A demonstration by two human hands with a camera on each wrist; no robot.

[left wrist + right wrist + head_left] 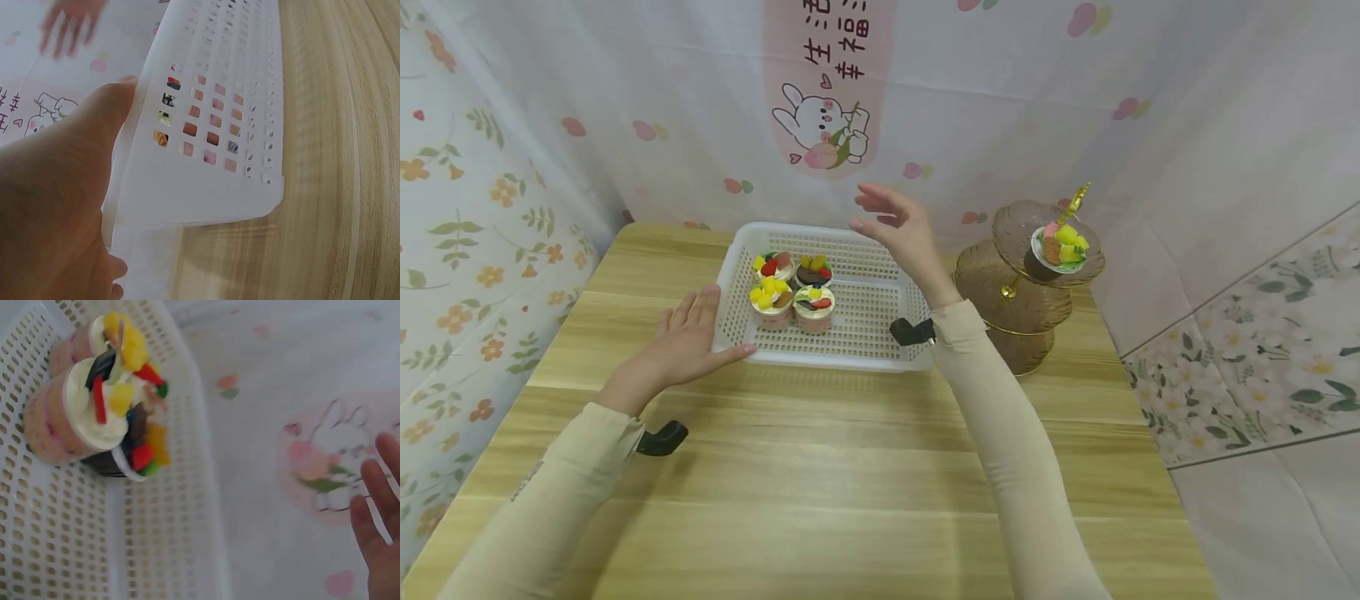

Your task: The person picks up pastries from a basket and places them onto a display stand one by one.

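Observation:
My left hand [688, 342] is at the front left corner of a white plastic basket [865, 364], fingers straight along its left side, thumb over the front rim. In the left wrist view the thumb [103, 112] lies against the basket's rim. Above the basket's back right part, my right hand [904, 237] hangs with loosely bent fingers and holds nothing. Several cupcakes [815, 310] topped with cream and fruit pieces stand together in the basket's left half. Another cupcake, in a dark cup [1047, 257], sits on the top plate of a tiered stand [1022, 312].
The stand has amber glass plates and a gold handle [1077, 200], right of the basket and near my right forearm. Beneath everything is a wooden table [850, 475]. A printed white curtain [685, 92] hangs close behind the basket.

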